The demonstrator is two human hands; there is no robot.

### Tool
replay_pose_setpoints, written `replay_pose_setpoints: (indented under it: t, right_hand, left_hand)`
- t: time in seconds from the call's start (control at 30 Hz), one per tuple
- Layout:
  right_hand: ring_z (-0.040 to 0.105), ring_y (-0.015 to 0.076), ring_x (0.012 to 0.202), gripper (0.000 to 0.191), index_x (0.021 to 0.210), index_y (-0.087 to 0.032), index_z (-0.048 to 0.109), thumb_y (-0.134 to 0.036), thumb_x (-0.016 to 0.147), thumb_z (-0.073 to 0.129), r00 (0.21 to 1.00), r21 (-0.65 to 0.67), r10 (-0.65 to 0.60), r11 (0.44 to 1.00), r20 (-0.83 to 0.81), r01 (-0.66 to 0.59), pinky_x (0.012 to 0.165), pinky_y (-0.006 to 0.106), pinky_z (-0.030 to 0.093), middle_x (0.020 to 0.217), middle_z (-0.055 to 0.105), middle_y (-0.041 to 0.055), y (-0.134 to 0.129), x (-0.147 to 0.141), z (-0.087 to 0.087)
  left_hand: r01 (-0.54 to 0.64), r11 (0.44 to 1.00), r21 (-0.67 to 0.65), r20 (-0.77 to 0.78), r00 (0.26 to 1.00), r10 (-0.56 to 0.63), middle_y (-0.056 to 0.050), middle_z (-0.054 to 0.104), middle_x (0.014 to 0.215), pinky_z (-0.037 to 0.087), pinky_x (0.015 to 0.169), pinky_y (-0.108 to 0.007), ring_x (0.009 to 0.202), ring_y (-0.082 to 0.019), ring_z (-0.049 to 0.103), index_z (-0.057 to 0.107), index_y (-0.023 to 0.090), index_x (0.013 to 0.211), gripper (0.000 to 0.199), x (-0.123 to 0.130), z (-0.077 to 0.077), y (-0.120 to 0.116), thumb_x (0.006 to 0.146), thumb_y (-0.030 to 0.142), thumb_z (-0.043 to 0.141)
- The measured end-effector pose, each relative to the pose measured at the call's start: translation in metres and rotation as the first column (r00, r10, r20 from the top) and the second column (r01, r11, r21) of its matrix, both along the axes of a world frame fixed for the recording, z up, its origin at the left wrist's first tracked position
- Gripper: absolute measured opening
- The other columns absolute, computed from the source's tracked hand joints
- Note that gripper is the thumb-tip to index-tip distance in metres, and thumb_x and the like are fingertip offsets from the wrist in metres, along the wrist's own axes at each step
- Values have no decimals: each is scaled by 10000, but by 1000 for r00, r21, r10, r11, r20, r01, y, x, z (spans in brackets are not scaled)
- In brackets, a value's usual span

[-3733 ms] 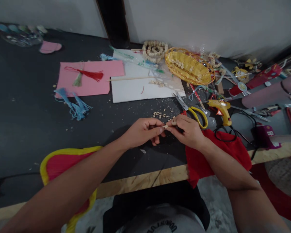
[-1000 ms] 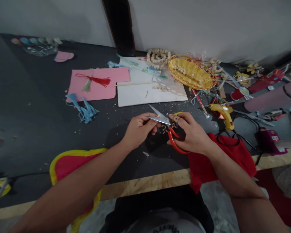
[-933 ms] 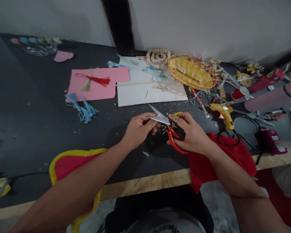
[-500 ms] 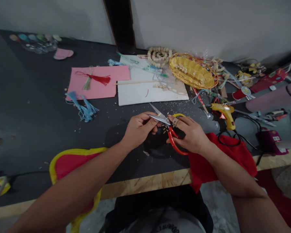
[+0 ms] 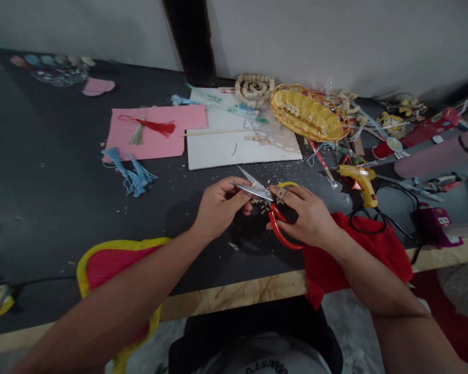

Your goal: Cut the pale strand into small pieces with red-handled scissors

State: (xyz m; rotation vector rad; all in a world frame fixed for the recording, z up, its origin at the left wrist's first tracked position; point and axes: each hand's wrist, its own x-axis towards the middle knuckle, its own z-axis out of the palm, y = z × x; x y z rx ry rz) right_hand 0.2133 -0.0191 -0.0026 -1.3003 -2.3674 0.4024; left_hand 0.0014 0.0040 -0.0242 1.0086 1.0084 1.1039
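My right hand (image 5: 306, 214) is wrapped round the red-handled scissors (image 5: 258, 191), whose blades are spread and point left. A yellow curved edge shows behind its fingers; I cannot tell what it belongs to. My left hand (image 5: 220, 208) is closed in a pinch right at the blades. A small beige piece (image 5: 254, 184) sits at its fingertips, between the blades, and most of it is hidden. Beneath both hands, several small beige bits (image 5: 263, 210) lie scattered on the dark table (image 5: 171, 208).
A white board (image 5: 214, 153) and pink sheet (image 5: 144, 148) with a red tassel (image 5: 159, 127) lie beyond my hands. Blue tassels (image 5: 134, 176) are at left. On the right are a yellow wicker basket (image 5: 312, 130), yellow glue gun (image 5: 359, 182) and red cloth (image 5: 378, 254).
The whole view has shifted very slightly. Both hands and the scissors hold nearly the same pose, blades still spread.
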Motion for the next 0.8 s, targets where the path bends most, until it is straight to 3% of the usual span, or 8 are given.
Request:
replay_pose_setpoints:
  t: [0.2,0.37,0.8]
  right_hand:
    - [513,319,1159,769,1375,-243,458,-621,740,671,998,-25,-6,1000,61,8,967,518,496,1207,555,126,0,1,2]
    - [501,303,1175,761,1386,-225,433,-597,762,662,1000,-54,4,999,23,-3,997,497,482,1239,541,124,0,1,2]
    - [507,311,1183,744,1383,-205,443,-557,769,673,999,-13,25,1000,46,-25,1022,524,462,1234,572,133,1,0,-4]
  left_hand:
    - [43,998,-35,-27,999,-44,29,603,514,471,445,-193,428,-79,535,661,153,770,189,-1,5,0,696,288,770]
    - [88,994,-64,43,995,-86,-7,682,659,480,435,-197,448,-75,556,650,153,785,216,1,8,-2,696,306,773]
    - [111,992,-62,37,993,-109,-1,666,649,479,436,-191,446,-70,551,637,148,767,198,2,10,-2,707,292,759]
